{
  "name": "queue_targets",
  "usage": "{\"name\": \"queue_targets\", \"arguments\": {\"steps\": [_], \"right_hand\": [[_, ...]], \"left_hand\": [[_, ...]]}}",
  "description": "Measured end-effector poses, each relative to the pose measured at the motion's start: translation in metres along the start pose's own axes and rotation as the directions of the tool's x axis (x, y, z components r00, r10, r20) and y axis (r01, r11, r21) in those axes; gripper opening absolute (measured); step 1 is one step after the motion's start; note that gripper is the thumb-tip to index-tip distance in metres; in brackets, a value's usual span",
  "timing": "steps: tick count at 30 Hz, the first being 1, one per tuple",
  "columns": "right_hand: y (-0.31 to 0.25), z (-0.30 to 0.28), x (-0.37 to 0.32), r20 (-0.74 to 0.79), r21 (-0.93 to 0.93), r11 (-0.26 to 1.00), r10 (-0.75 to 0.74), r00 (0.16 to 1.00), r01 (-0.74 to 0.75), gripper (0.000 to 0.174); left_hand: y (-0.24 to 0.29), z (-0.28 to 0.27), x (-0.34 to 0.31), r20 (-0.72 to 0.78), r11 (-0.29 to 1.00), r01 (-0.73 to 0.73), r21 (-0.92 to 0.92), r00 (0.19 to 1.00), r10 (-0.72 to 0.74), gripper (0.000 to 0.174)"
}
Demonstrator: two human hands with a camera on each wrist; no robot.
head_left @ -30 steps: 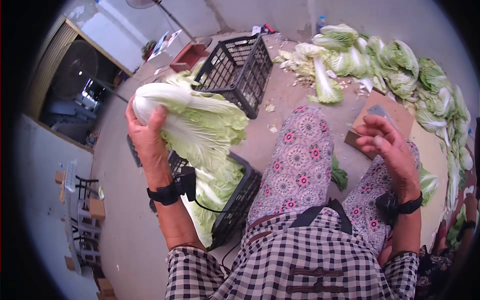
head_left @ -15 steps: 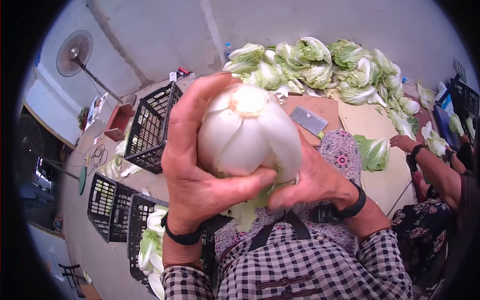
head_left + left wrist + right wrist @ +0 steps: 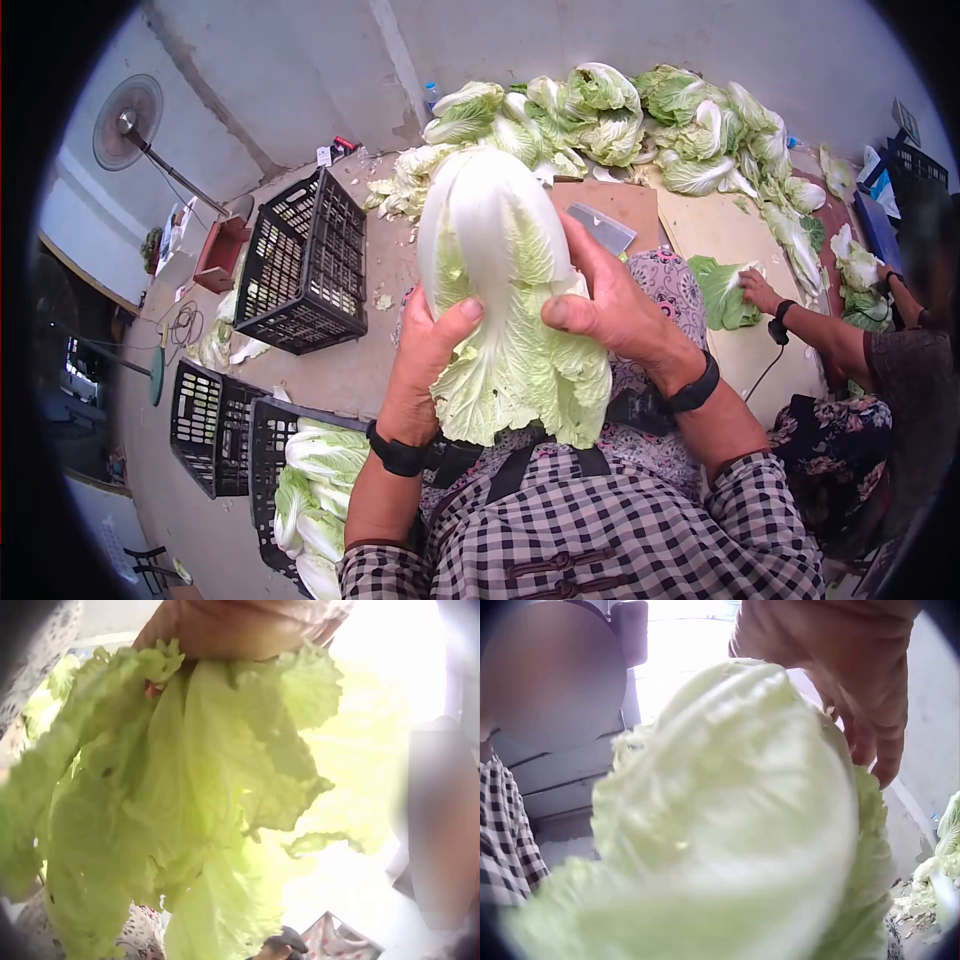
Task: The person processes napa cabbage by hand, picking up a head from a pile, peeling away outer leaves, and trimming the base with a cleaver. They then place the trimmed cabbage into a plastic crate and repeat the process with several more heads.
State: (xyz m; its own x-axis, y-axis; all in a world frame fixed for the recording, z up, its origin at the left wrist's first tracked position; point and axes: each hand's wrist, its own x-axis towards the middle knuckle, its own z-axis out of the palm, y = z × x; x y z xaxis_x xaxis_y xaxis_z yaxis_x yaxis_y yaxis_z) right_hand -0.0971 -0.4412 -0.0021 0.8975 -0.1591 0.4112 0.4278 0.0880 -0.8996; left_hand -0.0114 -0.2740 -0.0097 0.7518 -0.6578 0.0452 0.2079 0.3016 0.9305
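Observation:
Both hands hold a napa cabbage in front of the lap, its white base up and its frilly green leaves hanging toward the shirt. My left hand grips its left side, thumb across the front leaves, the other fingers hidden behind. On the opposite side my right hand grips it, the thumb pressed on a leaf. Leaf edges droop below the palm in the left wrist view. In the right wrist view, a broad pale outer leaf fills the middle, with the fingers bent behind it.
A cleaver blade lies on a brown board beyond the right knee. Cabbages are heaped along the wall. Black crates stand at left, one holding cabbages. At right another person's hand touches a cabbage.
The cabbage came from my left hand alone at the left into both hands in front. Its cut base, facing the camera half a second ago, has turned up and away. The head view swung right.

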Motion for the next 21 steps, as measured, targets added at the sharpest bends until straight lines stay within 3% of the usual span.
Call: {"name": "queue_targets", "arguments": {"steps": [1,4,7,8,10,13,14,17,19,21], "right_hand": [[0.002,0.001,-0.001,-0.008,-0.010,0.996,-0.090,0.996,0.090,0.073],[0.005,-0.013,-0.006,0.059,-0.006,0.982,0.188,0.980,-0.188,0.083],[0.020,-0.013,-0.008,0.069,0.023,0.971,0.237,0.969,-0.239,0.090],[0.020,-0.011,-0.009,0.040,0.014,0.984,0.177,0.983,-0.178,0.095],[0.016,-0.003,-0.006,-0.011,-0.014,0.999,0.051,0.999,-0.051,0.105],[0.015,-0.003,-0.003,0.066,-0.161,0.986,0.051,0.997,-0.040,0.095],[0.017,-0.005,-0.006,0.002,-0.088,0.983,0.161,0.987,-0.160,0.100],[0.024,-0.016,-0.011,-0.198,0.300,0.949,0.166,0.966,-0.101,0.096],[0.030,-0.029,-0.014,-0.115,0.537,0.840,0.160,0.980,-0.074,0.090],[0.029,-0.035,-0.013,-0.070,0.761,0.644,0.208,0.976,-0.082,0.091]], "left_hand": [[-0.001,-0.003,0.000,-0.019,0.999,0.022,-0.042,1.000,-0.023,0.057],[0.000,-0.014,0.003,-0.049,0.997,-0.054,0.048,0.997,0.056,0.057],[0.000,-0.012,0.005,-0.099,0.918,-0.253,0.305,0.950,0.295,0.060],[0.002,-0.009,0.003,-0.093,0.853,-0.289,0.434,0.928,0.362,0.064],[0.005,0.002,-0.002,-0.057,0.671,-0.336,0.661,0.869,0.491,0.071],[-0.003,0.015,0.000,0.391,0.018,-0.542,0.840,0.628,0.673,0.087],[-0.001,0.023,-0.004,0.413,0.013,-0.532,0.847,0.671,0.616,0.091],[0.002,0.046,-0.020,0.498,0.047,-0.570,0.820,0.752,0.433,0.101],[-0.006,0.049,-0.024,0.580,0.138,-0.643,0.753,0.748,0.321,0.104],[-0.010,0.054,-0.027,0.631,0.036,-0.660,0.750,0.730,0.262,0.101]]}}
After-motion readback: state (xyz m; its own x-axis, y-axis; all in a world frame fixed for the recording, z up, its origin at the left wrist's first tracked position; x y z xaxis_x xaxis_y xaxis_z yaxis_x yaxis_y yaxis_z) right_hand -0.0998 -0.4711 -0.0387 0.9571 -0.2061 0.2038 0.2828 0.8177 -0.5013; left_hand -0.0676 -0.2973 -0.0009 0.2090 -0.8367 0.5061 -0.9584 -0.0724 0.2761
